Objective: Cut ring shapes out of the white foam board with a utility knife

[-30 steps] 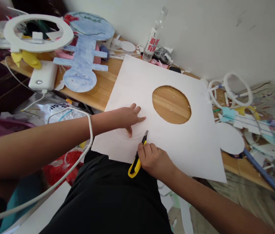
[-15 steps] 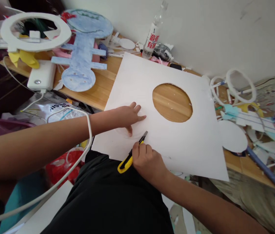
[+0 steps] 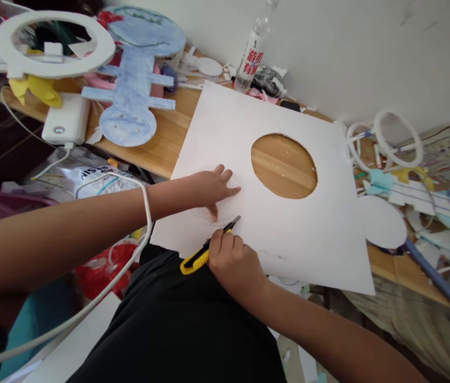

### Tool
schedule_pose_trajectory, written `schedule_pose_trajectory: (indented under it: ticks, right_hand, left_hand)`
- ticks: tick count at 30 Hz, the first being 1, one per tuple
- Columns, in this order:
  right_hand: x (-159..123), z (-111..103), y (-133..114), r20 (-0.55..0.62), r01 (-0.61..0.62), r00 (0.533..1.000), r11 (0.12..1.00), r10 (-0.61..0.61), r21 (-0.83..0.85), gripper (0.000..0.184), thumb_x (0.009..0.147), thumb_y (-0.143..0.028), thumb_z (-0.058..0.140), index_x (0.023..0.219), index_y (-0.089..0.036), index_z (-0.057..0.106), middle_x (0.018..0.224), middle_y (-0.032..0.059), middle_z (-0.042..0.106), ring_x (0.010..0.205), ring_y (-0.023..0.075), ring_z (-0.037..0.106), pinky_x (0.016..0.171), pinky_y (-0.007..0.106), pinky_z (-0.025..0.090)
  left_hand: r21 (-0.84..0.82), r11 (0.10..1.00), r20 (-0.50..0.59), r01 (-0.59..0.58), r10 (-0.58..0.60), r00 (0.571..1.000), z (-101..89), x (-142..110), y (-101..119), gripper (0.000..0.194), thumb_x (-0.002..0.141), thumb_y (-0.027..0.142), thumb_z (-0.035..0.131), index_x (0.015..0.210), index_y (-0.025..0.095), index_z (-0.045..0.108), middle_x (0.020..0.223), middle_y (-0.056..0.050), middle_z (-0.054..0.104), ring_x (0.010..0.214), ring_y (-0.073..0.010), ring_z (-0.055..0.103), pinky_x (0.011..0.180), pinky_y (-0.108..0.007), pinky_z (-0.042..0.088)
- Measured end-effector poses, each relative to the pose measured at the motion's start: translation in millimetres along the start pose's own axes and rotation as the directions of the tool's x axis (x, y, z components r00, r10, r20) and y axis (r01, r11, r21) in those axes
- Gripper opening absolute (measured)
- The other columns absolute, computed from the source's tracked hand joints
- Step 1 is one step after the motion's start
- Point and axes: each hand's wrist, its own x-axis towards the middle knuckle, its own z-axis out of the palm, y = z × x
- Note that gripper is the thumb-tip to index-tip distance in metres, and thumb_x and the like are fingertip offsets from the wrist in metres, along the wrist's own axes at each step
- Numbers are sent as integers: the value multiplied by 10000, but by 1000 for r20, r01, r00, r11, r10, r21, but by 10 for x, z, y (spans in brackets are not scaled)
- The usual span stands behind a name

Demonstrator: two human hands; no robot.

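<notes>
L hand [image 3: 211, 189], fingers spread, presses white sheet [image 3: 328, 234], which lies on surface [image 3: 155, 154], overhanging its edge. R hand [image 3: 236, 268] has fingers clamped on utility knife [image 3: 197, 260]. Prob. best: L thumb well off blade path, light strokes, sheet flat w/ steady pressure.

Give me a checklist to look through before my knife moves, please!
1. Knife gripped in your right hand: ok.
2. Left hand on the white sheet: ok.
3. Left hand well away from the blade: not ok, your thumb looks close.
4. Cable clear of your left arm: not ok, it crosses there.
5. Whole sheet on the table: not ok, the near edge sticks out.
6. Blade tip touching the sheet: cannot tell.
</notes>
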Motion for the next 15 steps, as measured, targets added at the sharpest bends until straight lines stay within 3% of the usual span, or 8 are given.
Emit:
schedule_pose_trajectory:
  ticks: [7, 15]
  right_hand:
    - [25, -26, -58, 15, 1, 1000, 1000, 0, -25, 200, 761, -8, 518, 862, -1, 691, 571, 90, 575, 474, 147, 527, 383, 220, 339]
    - [69, -97, -189, -2, 9, 1000, 1000, -9, -28, 177, 781, -11, 504, 845, 0, 668, 550, 64, 545, 464, 134, 490, 389, 225, 295]
  left_hand:
    - [-4, 1000, 22, 1, -1, 1000, -68, -40, 40, 992, 744, 540, 743, 1553, 247, 248, 1530, -277, 280, 1339, -463, 297, 886, -441, 476]
    - [-43, 999, -7, 11, -12, 1000, 9, -9, 22, 983, 741, 522, 752, 1551, 287, 247, 1535, -261, 277, 1355, -465, 283, 867, -445, 494]
